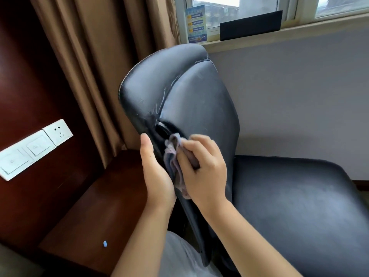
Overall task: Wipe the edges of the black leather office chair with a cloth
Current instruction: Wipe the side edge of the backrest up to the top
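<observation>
The black leather office chair point(191, 96) fills the middle of the view, its backrest turned edge-on to me and its seat point(299, 206) to the right. A seam near the headrest is torn and frayed. My left hand point(154, 172) grips the backrest's left edge, thumb up along it. My right hand point(201, 166) holds a bunched pale purple cloth point(173, 158) and presses it against that same edge, just below the tear. The two hands are close together on either side of the edge.
A dark wooden desk point(95, 212) with a small blue object point(105, 244) lies left of the chair. White wall sockets point(36, 145) sit on the wood panel. Brown curtains point(99, 56) hang behind. A window sill point(279, 35) with a black card and a leaflet runs above.
</observation>
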`<state>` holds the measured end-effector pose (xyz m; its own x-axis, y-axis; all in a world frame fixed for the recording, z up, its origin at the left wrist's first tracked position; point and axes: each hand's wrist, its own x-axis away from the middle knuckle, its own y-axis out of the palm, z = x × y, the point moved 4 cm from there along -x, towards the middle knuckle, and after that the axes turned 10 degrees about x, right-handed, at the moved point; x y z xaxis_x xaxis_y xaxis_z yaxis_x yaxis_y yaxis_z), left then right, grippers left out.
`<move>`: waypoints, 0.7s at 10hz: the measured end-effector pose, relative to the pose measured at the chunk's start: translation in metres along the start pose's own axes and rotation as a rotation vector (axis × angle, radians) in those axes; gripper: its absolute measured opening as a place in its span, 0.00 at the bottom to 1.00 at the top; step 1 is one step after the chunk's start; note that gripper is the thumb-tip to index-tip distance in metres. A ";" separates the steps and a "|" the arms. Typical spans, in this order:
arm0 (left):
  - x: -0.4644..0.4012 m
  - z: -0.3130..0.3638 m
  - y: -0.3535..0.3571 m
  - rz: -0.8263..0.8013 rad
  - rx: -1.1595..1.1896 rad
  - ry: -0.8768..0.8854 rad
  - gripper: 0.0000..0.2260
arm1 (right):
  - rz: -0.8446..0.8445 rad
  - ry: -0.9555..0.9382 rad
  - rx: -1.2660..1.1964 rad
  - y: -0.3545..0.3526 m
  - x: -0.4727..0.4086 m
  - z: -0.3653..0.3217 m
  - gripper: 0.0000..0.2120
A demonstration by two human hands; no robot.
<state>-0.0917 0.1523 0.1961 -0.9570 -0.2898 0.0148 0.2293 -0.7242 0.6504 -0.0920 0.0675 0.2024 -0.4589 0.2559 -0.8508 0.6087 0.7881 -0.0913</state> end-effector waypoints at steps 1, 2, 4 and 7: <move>-0.005 -0.011 -0.013 -0.028 -0.012 0.008 0.37 | 0.010 0.081 -0.018 -0.012 0.038 0.028 0.04; -0.003 -0.010 -0.017 0.007 -0.019 0.141 0.41 | -0.019 0.175 0.029 -0.024 0.068 0.047 0.02; 0.001 -0.022 -0.025 0.047 -0.091 0.234 0.50 | 0.030 0.220 0.084 -0.030 0.060 0.033 0.10; -0.002 -0.022 -0.024 0.058 -0.154 0.245 0.44 | 0.011 0.085 0.112 -0.029 0.082 0.047 0.03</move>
<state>-0.0918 0.1565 0.1633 -0.8742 -0.4625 -0.1478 0.3245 -0.7829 0.5308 -0.1171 0.0393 0.1115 -0.5017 0.3146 -0.8058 0.6807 0.7184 -0.1434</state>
